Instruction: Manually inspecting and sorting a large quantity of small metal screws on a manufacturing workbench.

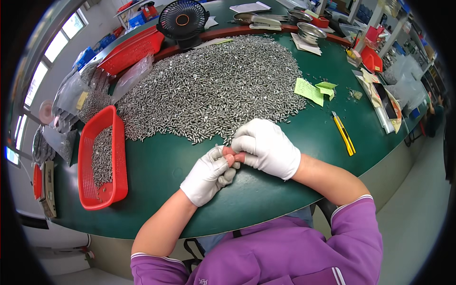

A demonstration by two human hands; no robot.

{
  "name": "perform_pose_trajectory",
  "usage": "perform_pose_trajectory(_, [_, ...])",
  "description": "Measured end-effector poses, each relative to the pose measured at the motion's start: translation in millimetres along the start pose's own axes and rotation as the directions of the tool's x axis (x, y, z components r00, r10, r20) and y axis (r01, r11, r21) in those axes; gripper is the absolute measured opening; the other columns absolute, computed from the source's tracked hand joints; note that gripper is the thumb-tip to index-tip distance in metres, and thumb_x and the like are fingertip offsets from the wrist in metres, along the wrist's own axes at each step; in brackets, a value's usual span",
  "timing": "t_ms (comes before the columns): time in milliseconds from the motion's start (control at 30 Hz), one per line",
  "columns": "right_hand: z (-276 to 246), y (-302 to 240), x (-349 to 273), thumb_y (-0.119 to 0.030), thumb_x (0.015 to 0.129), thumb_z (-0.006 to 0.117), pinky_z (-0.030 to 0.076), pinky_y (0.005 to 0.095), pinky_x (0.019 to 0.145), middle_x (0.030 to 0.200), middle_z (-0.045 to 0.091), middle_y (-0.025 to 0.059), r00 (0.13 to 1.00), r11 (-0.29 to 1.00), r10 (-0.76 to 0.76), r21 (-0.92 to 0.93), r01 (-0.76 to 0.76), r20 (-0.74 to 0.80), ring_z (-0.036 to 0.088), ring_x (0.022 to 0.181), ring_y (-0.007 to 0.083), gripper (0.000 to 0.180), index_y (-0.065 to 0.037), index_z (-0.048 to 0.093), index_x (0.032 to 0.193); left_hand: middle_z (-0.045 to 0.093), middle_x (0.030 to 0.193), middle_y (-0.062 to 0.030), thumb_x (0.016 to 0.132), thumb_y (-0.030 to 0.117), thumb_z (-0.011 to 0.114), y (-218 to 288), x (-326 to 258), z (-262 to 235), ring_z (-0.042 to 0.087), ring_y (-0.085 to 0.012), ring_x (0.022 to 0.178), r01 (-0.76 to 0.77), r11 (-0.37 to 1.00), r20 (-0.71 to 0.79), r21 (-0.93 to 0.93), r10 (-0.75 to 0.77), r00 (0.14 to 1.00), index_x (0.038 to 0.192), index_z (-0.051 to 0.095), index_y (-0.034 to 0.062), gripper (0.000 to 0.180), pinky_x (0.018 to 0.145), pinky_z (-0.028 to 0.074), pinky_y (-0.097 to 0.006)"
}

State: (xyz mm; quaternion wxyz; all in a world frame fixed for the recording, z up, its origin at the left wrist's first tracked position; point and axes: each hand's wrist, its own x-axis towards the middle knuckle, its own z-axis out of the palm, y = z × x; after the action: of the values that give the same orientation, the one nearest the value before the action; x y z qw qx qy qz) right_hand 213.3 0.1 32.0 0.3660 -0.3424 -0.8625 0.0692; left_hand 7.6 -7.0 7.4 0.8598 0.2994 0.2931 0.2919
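My left hand [205, 179] and my right hand [270, 148] meet just off the near edge of a heap of small silvery metal pins [218, 88]. Both wear white gloves with bare fingertips showing. The fingertips of the two hands are pinched together and touch each other. Whatever sits between them is hidden or too small to name. To the left stands a red plastic basket [122, 164], partly filled with similar small metal parts [102, 156].
A yellow utility knife [344, 134] lies right of my hands, near green paper slips [308, 90]. Behind the heap are a black fan [183, 21], another red basket [133, 50] and metal bowls [311, 33]. A phone [384, 100] rests at the right; plastic bags [71, 97] crowd the left.
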Motion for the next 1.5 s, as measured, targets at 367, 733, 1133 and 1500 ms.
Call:
perform_pose_trajectory(367, [8.6, 24.7, -6.4, -0.021, 0.077, 0.07, 0.049, 0.0411, 0.07, 0.087, 0.063, 0.0048, 0.988, 0.977, 0.092, -0.205, -0.065, 0.123, 0.06, 0.081, 0.0279, 0.013, -0.013, 0.067, 0.087, 0.061, 0.084, -0.0014, 0.094, 0.031, 0.061, 0.7, 0.6, -1.2, 0.039, -0.0096, 0.054, 0.011, 1.0, -0.06, 0.009, -0.01, 0.998, 0.099, 0.06, 0.0115, 0.02, 0.051, 0.031, -0.023])
perform_pose_trajectory(733, [4.2, 10.3, -3.6, -0.022, 0.085, 0.067, 0.049, 0.0388, 0.08, 0.088, 0.061, 0.0093, 0.95, 0.93, 0.281, 0.206, -0.304, 0.132, 0.06, 0.088, 0.0267, 0.016, -0.007, 0.064, 0.089, 0.063, 0.091, -0.0025, 0.094, 0.021, 0.063, -0.4, 0.4, 1.8, 0.054, -0.0082, 0.07, -0.055, 0.994, 0.016, -0.095, 0.057, 0.998, 0.105, 0.059, 0.0106, 0.016, 0.063, 0.044, -0.019])
perform_pose_trajectory(1133, [-3.0, 14.0, -4.8, -0.016, 0.079, 0.07, 0.049, 0.0388, 0.075, 0.089, 0.061, 0.007, 0.959, 0.952, 0.282, -0.134, -0.276, 0.028, 0.06, 0.086, 0.0283, 0.015, -0.013, 0.067, 0.093, 0.058, 0.083, 0.0005, 0.093, 0.028, 0.064, 2.2, -1.0, 1.9, 0.047, -0.0081, 0.064, -0.021, 1.0, -0.004, -0.011, 0.021, 1.0, 0.098, 0.06, 0.0109, 0.018, 0.057, 0.037, -0.019])
perform_pose_trajectory(1500, [3.3, 23.4, -5.7, -0.021, 0.079, 0.069, 0.049, 0.0413, 0.071, 0.083, 0.062, 0.0071, 0.936, 0.875, 0.328, -0.413, -0.251, 0.128, 0.061, 0.082, 0.0287, 0.011, -0.011, 0.067, 0.081, 0.058, 0.087, -0.0015, 0.093, 0.034, 0.062, 3.6, -1.6, 3.2, 0.041, -0.01, 0.058, -0.027, 1.0, -0.021, -0.014, 0.026, 0.999, 0.101, 0.059, 0.0115, 0.024, 0.054, 0.033, -0.024])
